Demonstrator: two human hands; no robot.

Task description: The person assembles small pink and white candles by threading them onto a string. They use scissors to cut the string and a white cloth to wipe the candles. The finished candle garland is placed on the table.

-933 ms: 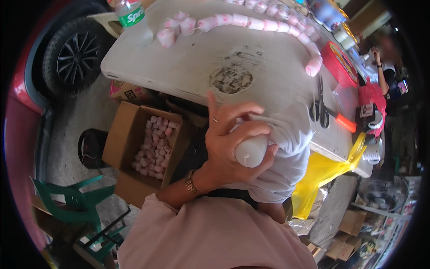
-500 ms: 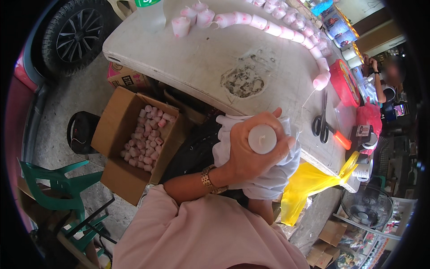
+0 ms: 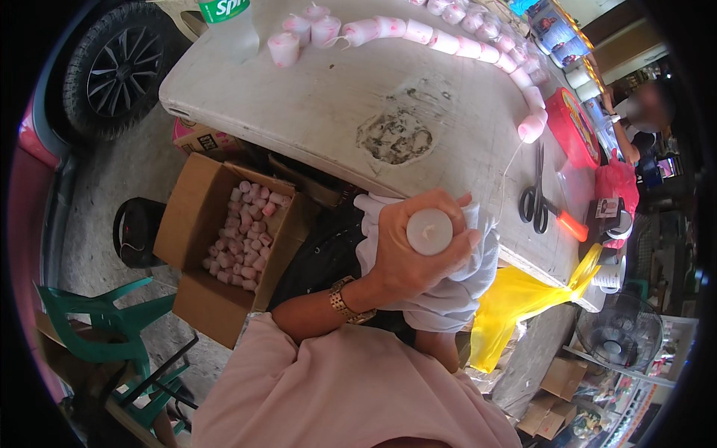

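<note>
My left hand (image 3: 407, 250), with a gold watch (image 3: 351, 299) on its wrist, is closed round a pale candle (image 3: 429, 231). The candle's round end with a short wick faces up toward me. A white-grey cloth (image 3: 448, 299) bunches beneath this hand, over the table's near edge. My right forearm (image 3: 438, 349) runs in under the cloth, and the cloth hides the right hand and its fingers. Beyond, a curved row of pink-and-white candles (image 3: 444, 42) lies on the white table (image 3: 299, 112). Several more candles (image 3: 284, 48) stand upright at its left end.
Black scissors (image 3: 535, 205) and an orange-handled tool (image 3: 571, 228) lie to the right, near a red tub (image 3: 571, 127). A yellow plastic bag (image 3: 508, 310) hangs off the table. At left are a cardboard box (image 3: 196, 209) of small candles and a green chair (image 3: 89, 321). Someone sits far right.
The view has shifted slightly, so the table and its candles appear a little further left. My left hand still grips the candle over the cloth.
</note>
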